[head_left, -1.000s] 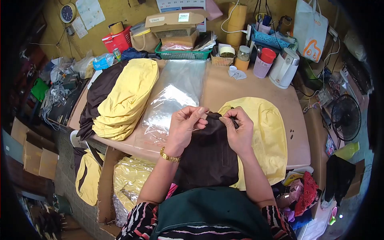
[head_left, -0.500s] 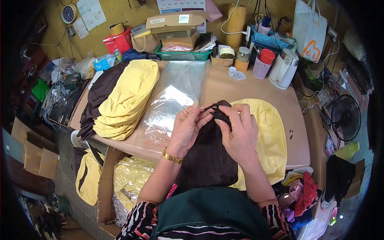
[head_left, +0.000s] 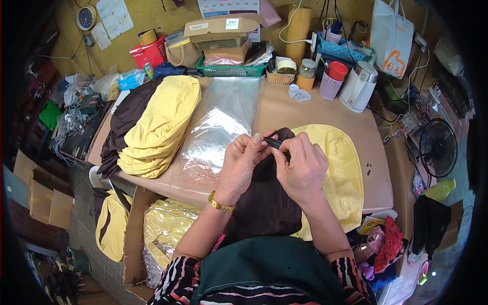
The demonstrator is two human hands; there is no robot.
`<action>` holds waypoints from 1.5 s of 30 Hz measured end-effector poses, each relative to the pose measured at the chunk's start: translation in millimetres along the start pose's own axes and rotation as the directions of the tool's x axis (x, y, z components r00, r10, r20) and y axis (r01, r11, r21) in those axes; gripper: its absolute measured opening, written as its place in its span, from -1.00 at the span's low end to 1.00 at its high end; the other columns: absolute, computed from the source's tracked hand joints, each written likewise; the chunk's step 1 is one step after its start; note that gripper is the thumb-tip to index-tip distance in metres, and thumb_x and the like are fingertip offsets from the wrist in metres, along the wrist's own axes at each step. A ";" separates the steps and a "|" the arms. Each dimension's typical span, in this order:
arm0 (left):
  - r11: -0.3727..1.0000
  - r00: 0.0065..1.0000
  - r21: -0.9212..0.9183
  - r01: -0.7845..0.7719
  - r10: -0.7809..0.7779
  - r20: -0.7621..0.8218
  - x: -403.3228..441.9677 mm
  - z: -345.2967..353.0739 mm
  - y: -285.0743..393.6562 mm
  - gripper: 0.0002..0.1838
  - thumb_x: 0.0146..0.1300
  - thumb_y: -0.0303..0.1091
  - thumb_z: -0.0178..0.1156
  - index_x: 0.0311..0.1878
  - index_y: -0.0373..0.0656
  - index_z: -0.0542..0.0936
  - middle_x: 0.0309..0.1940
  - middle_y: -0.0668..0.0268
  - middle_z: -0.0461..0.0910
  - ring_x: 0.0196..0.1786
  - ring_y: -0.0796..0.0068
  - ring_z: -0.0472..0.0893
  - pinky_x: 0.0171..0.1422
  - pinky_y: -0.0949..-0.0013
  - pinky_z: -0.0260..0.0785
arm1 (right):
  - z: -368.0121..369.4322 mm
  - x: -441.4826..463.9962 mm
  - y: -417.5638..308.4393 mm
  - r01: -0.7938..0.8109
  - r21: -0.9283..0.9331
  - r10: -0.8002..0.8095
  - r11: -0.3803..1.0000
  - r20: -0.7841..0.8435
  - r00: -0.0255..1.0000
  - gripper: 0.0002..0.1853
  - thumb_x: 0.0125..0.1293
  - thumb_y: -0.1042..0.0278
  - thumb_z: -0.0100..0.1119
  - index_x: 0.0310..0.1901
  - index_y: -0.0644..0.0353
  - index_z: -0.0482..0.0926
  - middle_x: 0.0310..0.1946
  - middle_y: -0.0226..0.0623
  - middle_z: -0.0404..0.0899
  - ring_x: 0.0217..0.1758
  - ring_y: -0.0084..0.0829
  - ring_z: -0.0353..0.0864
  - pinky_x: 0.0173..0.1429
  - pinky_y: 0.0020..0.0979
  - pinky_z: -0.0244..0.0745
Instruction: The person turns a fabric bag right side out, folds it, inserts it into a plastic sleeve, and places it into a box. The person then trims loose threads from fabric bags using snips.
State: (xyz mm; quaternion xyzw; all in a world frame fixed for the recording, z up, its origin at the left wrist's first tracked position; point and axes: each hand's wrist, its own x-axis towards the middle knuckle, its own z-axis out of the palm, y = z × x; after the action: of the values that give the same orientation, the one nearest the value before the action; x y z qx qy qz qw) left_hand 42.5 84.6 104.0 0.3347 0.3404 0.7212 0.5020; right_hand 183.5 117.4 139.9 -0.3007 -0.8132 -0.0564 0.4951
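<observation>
Dark brown fabric lies at the table's front edge, partly over a yellow fabric piece. Above its top end, my left hand pinches a thin dark strip between thumb and fingers. My right hand is closed on a small black item, too small to name, whose end meets my left fingertips. A gold bracelet circles my left wrist. Left of my hands lie clear plastic sheets and a folded stack of yellow fabric beside dark fabric.
Along the back of the table stand a green basket, a jar, a pink cup and a white kettle. An open carton with plastic-wrapped yellow fabric sits below the front edge. A fan is at right.
From pinching the dark fabric's top edge apart, my hands have come together. My right hand has turned inward, and the small black item now shows between my fingertips.
</observation>
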 end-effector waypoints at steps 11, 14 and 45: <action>1.000 0.999 0.021 -0.008 0.007 0.035 -8.0 4.8 -3.7 -0.73 0.44 -0.25 0.11 -0.36 -0.19 0.38 -0.03 0.04 0.61 -0.02 0.44 0.64 0.11 0.36 0.54 | -3.0 -1.3 4.1 -0.046 0.055 0.043 0.997 0.062 0.997 -0.77 0.05 0.45 0.35 -0.36 0.14 0.42 -0.43 -0.35 0.38 -0.46 -0.30 0.48 -0.32 -0.32 0.36; 1.000 0.999 -0.021 -0.001 0.002 0.040 -11.2 13.8 3.0 -0.74 0.44 -0.26 0.11 -0.35 -0.19 0.38 -0.03 0.03 0.61 -0.01 0.41 0.64 0.12 0.34 0.54 | 6.0 0.4 16.4 -0.341 0.389 0.314 0.856 0.133 0.940 -0.80 0.13 0.45 0.33 -0.29 0.20 0.46 -0.37 -0.30 0.43 -0.43 -0.30 0.51 -0.28 -0.33 0.42; 0.998 1.000 -0.057 -0.023 0.024 0.003 -6.5 16.3 4.9 -0.74 0.44 -0.23 0.11 -0.34 -0.17 0.39 -0.06 0.05 0.63 -0.13 0.57 0.61 0.06 0.40 0.53 | -13.0 5.2 7.4 -0.071 0.134 0.062 0.988 0.064 0.996 -0.72 -0.05 0.35 0.47 -0.28 0.13 0.60 -0.42 -0.37 0.43 -0.49 -0.32 0.49 -0.38 -0.32 0.34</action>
State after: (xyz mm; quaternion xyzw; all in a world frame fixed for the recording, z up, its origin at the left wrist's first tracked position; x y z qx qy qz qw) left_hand 55.3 79.6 116.1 0.3255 0.3151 0.7358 0.5033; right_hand 195.8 120.6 149.3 -0.2947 -0.8190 0.0246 0.4918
